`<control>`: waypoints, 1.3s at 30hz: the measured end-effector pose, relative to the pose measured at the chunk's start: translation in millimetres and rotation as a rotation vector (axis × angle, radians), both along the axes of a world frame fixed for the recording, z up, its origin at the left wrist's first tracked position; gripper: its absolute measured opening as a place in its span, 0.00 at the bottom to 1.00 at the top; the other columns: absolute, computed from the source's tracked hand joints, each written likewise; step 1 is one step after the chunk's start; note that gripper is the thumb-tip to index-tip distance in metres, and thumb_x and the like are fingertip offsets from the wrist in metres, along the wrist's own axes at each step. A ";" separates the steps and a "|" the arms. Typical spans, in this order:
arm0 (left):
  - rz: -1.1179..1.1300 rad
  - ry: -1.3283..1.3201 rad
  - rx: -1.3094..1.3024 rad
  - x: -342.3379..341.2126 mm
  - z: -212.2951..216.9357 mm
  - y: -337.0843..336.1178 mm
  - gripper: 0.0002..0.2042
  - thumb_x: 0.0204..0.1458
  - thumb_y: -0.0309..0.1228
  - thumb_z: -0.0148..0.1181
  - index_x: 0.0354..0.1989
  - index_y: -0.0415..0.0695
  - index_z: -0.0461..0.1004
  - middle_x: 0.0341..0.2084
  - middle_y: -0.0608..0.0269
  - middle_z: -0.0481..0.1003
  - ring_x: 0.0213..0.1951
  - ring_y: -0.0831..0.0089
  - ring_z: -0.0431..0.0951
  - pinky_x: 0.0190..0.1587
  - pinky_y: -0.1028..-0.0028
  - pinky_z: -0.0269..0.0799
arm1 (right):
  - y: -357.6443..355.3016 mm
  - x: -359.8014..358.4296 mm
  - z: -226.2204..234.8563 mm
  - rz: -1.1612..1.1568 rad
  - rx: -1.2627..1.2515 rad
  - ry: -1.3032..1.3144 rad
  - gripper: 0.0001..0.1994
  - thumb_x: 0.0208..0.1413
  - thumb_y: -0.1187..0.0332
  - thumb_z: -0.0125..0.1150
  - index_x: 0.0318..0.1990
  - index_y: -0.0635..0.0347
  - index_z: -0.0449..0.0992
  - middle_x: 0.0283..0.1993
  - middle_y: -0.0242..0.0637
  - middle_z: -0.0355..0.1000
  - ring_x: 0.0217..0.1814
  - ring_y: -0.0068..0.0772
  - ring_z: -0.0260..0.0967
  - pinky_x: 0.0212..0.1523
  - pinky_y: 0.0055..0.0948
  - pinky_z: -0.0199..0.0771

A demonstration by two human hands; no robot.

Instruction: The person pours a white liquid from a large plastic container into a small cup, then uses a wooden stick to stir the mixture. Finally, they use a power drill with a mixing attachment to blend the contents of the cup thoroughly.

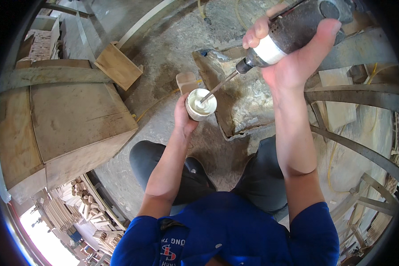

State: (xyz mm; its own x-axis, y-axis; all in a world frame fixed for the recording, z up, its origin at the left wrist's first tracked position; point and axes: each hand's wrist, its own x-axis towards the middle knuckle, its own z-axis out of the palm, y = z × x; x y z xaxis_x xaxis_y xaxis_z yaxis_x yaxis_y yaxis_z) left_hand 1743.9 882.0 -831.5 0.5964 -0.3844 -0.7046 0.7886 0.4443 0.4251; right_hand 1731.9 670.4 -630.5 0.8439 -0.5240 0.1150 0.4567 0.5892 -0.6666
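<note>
My left hand (183,116) is wrapped round the side of a small round cup (198,116) in the middle of the view. Thick white paste (203,100) fills much of the cup. Raised at the upper right, my right hand (292,62) grips a dark power drill (295,31) with a white band near its front. From the drill's chuck (244,66) a long thin metal rod (224,83) slants down to the left, its lower end in the paste. Whether the rod has a paddle at its tip is hidden by the paste.
A shallow tray crusted with pale residue (226,119) lies on the floor just right of the cup. On the left stands a large wooden box (75,119), with a smaller wooden piece (118,66) behind it. Curved metal bars (354,98) are at the right. Wood pieces (86,206) are stacked lower left.
</note>
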 end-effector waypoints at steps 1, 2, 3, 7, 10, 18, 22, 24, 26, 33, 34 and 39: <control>-0.036 -0.004 -0.002 -0.9 -0.9 -2.1 0.17 0.55 0.38 0.39 0.43 0.41 0.69 0.39 0.59 0.73 0.42 0.64 0.73 0.47 0.63 0.68 | 1.7 -1.2 7.8 -0.038 -0.013 0.018 0.35 0.48 0.31 0.34 0.27 0.60 0.67 0.15 0.38 0.64 0.14 0.33 0.62 0.18 0.28 0.64; -0.068 -0.007 0.002 -1.1 -2.1 -2.8 0.17 0.54 0.38 0.40 0.43 0.41 0.69 0.39 0.59 0.74 0.42 0.64 0.74 0.47 0.63 0.69 | 3.7 -1.3 14.1 -0.071 -0.021 0.037 0.35 0.48 0.31 0.34 0.26 0.60 0.67 0.14 0.38 0.64 0.13 0.32 0.62 0.16 0.27 0.64; -0.085 0.018 0.003 -1.8 -3.4 -3.5 0.16 0.54 0.38 0.40 0.42 0.41 0.69 0.38 0.59 0.74 0.41 0.64 0.74 0.47 0.63 0.69 | 5.6 -1.8 20.2 -0.104 -0.029 0.059 0.35 0.49 0.32 0.34 0.25 0.61 0.67 0.12 0.38 0.64 0.11 0.32 0.62 0.15 0.25 0.65; -0.184 0.091 -0.084 -5.2 -15.3 -6.6 0.16 0.54 0.39 0.41 0.42 0.41 0.69 0.38 0.58 0.74 0.40 0.65 0.75 0.45 0.62 0.71 | 2.3 1.3 1.5 -0.085 -0.051 -0.006 0.36 0.49 0.31 0.34 0.23 0.61 0.68 0.12 0.39 0.65 0.11 0.32 0.63 0.15 0.25 0.65; -0.258 0.105 -0.096 -11.5 -30.5 -1.0 0.24 0.55 0.40 0.33 0.52 0.34 0.61 0.48 0.46 0.67 0.47 0.54 0.71 0.49 0.49 0.66 | 3.7 0.6 -1.5 -0.024 -0.098 -0.021 0.37 0.49 0.31 0.33 0.23 0.62 0.68 0.12 0.39 0.65 0.11 0.32 0.63 0.14 0.25 0.65; -0.337 0.289 -0.327 -12.9 -22.9 -5.1 0.25 0.56 0.42 0.29 0.55 0.37 0.58 0.50 0.43 0.64 0.51 0.49 0.67 0.51 0.45 0.62 | 12.1 -6.1 23.7 -0.057 -0.206 -0.014 0.37 0.51 0.33 0.32 0.23 0.64 0.68 0.11 0.40 0.64 0.10 0.33 0.62 0.12 0.27 0.65; -0.315 0.269 -0.339 -10.8 -23.8 -5.4 0.25 0.56 0.42 0.29 0.55 0.36 0.58 0.50 0.42 0.64 0.51 0.49 0.66 0.50 0.45 0.62 | 6.8 -3.5 18.5 -0.089 -0.290 -0.111 0.36 0.52 0.34 0.33 0.24 0.64 0.68 0.11 0.41 0.64 0.09 0.32 0.62 0.10 0.26 0.65; -0.309 0.258 -0.317 -10.5 -21.9 -5.7 0.25 0.56 0.42 0.29 0.55 0.36 0.58 0.50 0.42 0.64 0.51 0.49 0.66 0.50 0.45 0.63 | 5.8 -2.4 16.0 -0.096 -0.317 -0.142 0.35 0.52 0.35 0.33 0.24 0.64 0.68 0.11 0.40 0.64 0.08 0.32 0.62 0.10 0.26 0.65; -0.308 0.263 -0.291 -10.3 -20.0 -6.5 0.25 0.56 0.41 0.29 0.55 0.36 0.59 0.50 0.42 0.64 0.51 0.49 0.66 0.50 0.45 0.64 | 6.5 -2.2 16.3 -0.109 -0.328 -0.145 0.35 0.52 0.35 0.34 0.24 0.64 0.68 0.11 0.40 0.64 0.08 0.31 0.62 0.09 0.26 0.65; -0.286 0.241 -0.281 -12.8 -16.6 -8.7 0.25 0.56 0.41 0.28 0.55 0.37 0.59 0.49 0.43 0.65 0.50 0.51 0.68 0.50 0.45 0.63 | 8.9 -6.1 19.6 -0.058 -0.165 -0.104 0.36 0.52 0.34 0.32 0.24 0.64 0.69 0.11 0.40 0.65 0.09 0.31 0.62 0.09 0.25 0.65; -0.294 0.243 -0.289 -12.8 -16.9 -9.1 0.25 0.56 0.41 0.28 0.55 0.37 0.59 0.49 0.43 0.65 0.50 0.51 0.68 0.50 0.45 0.63 | 8.4 -5.3 14.9 -0.053 -0.165 -0.130 0.36 0.52 0.34 0.32 0.24 0.64 0.69 0.11 0.40 0.65 0.09 0.31 0.62 0.10 0.24 0.65; -0.299 0.279 -0.230 -17.9 -10.9 -14.0 0.24 0.56 0.42 0.29 0.54 0.39 0.60 0.49 0.46 0.66 0.50 0.51 0.68 0.50 0.43 0.62 | 12.7 -9.8 26.2 -0.066 -0.288 -0.051 0.37 0.51 0.33 0.31 0.23 0.63 0.68 0.11 0.39 0.64 0.09 0.30 0.62 0.11 0.24 0.65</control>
State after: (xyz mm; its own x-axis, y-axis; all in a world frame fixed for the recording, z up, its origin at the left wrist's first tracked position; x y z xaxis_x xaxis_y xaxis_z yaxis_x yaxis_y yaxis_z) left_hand 1726.0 868.0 -842.4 0.2359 -0.6754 -0.6987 0.9664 0.2384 0.0958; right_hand 1722.1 683.1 -604.3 0.7987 -0.5172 0.3076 0.5245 0.3475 -0.7773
